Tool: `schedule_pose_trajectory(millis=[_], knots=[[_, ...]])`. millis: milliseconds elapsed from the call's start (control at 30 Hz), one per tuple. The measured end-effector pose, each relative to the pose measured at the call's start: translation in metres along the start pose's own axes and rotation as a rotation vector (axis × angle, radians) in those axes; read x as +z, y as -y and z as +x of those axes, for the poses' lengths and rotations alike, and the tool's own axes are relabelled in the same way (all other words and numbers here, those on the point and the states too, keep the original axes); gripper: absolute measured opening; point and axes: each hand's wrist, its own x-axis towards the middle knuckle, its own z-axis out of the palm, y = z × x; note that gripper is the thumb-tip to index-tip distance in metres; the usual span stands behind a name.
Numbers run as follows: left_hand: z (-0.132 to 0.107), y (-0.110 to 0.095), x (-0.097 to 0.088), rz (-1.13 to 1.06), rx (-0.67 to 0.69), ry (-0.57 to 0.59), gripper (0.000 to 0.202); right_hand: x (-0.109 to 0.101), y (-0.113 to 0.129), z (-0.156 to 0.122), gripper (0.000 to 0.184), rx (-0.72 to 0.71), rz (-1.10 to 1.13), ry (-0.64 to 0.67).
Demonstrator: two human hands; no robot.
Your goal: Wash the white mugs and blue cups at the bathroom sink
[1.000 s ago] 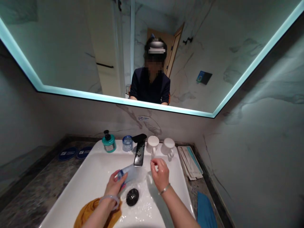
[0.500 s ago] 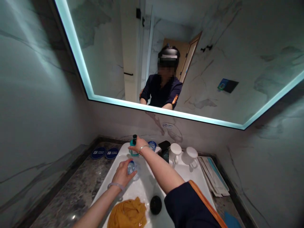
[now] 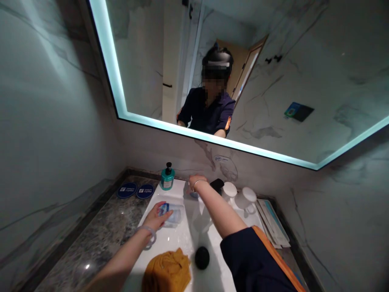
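Note:
My left hand is closed around a clear plastic bottle with a blue band, tilted on its side over the left of the white sink. At the sink's back ledge, my right hand is wrapped over a second clear and blue bottle; the hand hides most of it. A teal pump bottle with a black top stands upright on the back left corner of the ledge, apart from both hands. A mustard-yellow cloth lies bunched in the basin beside a round black drain stopper.
Two white mugs and a black item stand on the ledge right of my right hand. Flat packets lie on the right counter. Two blue round coasters lie on the left. A lit mirror hangs above.
My right hand has let go of the teal pump bottle and moved right to the second bottle. My left hand has tipped its bottle further onto its side.

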Motion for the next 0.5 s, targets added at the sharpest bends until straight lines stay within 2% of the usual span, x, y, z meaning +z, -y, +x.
schedule_pose_trajectory(millis=[67, 133, 233, 300, 367, 400, 433, 500], knots=[[-0.008, 0.003, 0.007, -0.017, -0.037, -0.005, 0.071, 0.007, -0.006, -0.008, 0.056, 0.028, -0.007, 0.005], [-0.016, 0.001, 0.014, -0.044, -0.040, -0.020, 0.068, 0.011, -0.002, -0.018, 0.041, 0.028, 0.003, -0.045], [-0.026, -0.007, 0.024, -0.127, -0.064, -0.063, 0.064, 0.023, 0.007, -0.049, 0.036, -0.026, 0.031, -0.126], [-0.031, -0.008, 0.026, -0.186, -0.094, -0.090, 0.060, 0.046, 0.005, -0.080, 0.036, -0.104, 0.144, -0.217], [-0.034, 0.000, 0.022, -0.245, -0.137, -0.115, 0.055, 0.086, -0.010, -0.115, 0.039, -0.139, 0.446, -0.327], [-0.036, 0.007, 0.018, -0.278, -0.168, -0.124, 0.052, 0.111, -0.022, -0.133, 0.038, -0.106, 0.672, -0.356], [-0.038, 0.015, 0.013, -0.315, -0.211, -0.129, 0.047, 0.137, -0.038, -0.149, 0.035, -0.029, 0.930, -0.349], [-0.042, 0.031, 0.004, -0.420, -0.350, -0.123, 0.036, 0.185, -0.071, -0.175, 0.034, 0.220, 1.466, -0.228]])
